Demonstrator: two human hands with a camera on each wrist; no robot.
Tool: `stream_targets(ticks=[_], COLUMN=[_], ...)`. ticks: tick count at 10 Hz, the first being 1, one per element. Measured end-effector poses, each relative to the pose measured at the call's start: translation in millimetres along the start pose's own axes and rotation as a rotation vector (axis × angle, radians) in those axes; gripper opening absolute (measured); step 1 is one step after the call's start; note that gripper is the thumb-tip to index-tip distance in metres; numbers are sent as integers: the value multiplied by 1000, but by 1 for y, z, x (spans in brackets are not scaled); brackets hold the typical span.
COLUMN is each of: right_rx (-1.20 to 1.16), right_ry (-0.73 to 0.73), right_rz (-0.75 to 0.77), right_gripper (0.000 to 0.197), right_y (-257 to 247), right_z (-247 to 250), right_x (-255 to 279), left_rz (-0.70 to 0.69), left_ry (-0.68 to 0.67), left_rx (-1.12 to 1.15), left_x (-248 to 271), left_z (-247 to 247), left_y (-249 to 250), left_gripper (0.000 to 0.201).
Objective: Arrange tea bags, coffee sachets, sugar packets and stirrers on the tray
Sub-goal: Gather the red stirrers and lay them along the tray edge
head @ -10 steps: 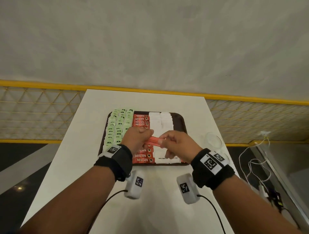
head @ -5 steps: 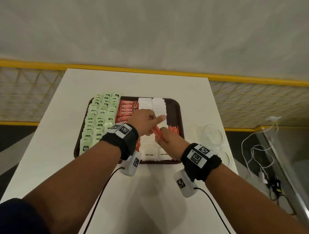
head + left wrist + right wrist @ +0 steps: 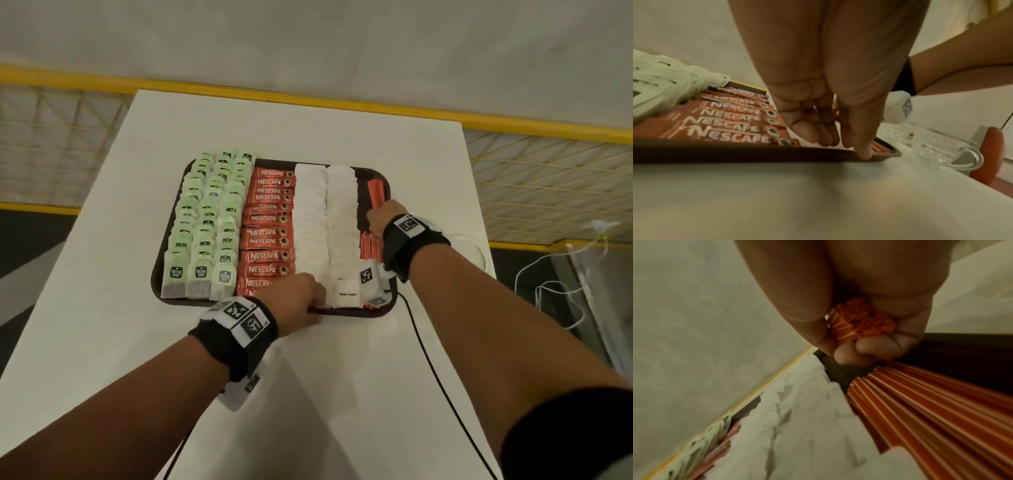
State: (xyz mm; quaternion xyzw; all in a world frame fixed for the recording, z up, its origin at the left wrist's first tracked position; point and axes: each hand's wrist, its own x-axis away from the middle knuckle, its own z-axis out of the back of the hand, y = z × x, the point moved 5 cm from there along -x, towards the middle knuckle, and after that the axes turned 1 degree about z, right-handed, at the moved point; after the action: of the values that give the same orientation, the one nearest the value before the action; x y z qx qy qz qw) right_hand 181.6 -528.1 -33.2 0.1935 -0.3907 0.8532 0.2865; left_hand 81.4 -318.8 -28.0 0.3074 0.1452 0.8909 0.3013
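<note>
The tray (image 3: 385,310) is seen lying flat on a big white table (image 3: 308,394), and it is nearly filled. Green tea bags (image 3: 209,222) are laid in three rows at its left side. Red coffee sachets (image 3: 269,226) are stacked in one row next to them, and white sugar packets (image 3: 325,222) are lined up in two rows after that. Orange stirrers (image 3: 375,193) are being put in the thin strip at the right edge of the tray (more orange ones are seen nearer, partly hidden under the wrist).

A bunch of stirrers is held tight in the right hand (image 3: 383,216), with the fingers and thumb curled round one end of it, as the right wrist view shows. The other end is pointed at the far rim. The left hand (image 3: 294,301) is not closed on anything. Its straight fingers (image 3: 812,134) are set down at the near rim of the tray, beside the sugar, and the tray seems to be kept steady that way.

A clear glass cup (image 3: 941,146) is seen on the table just past the right side of the tray.

To do this step well, the bunch should be lowered flat into the strip, kept in line with the rim, and let go slowly so no stirrer is rolled onto the sugar. The cup should not be bumped.
</note>
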Motion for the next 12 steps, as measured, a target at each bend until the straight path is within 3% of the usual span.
stream_targets(ticks=[1,3,9,12], right_rx=[239,389,396,469], right_ry=[53,130,260,294], right_rz=[-7,7,146,134], right_gripper=[34,38,27,29], right_y=[-15,-27,-29,-18], right_z=[-4,-8,6,18], right_x=[-5,-16,-8,10], left_rz=[-4,-3,-5,4], left_ry=[30,84,97,107], left_rx=[1,24,96,67], left_x=[4,2,0,1], left_z=[-3,-4,-3,-6], left_y=[-1,-4,-11,-10], left_gripper=[20,22,21,25])
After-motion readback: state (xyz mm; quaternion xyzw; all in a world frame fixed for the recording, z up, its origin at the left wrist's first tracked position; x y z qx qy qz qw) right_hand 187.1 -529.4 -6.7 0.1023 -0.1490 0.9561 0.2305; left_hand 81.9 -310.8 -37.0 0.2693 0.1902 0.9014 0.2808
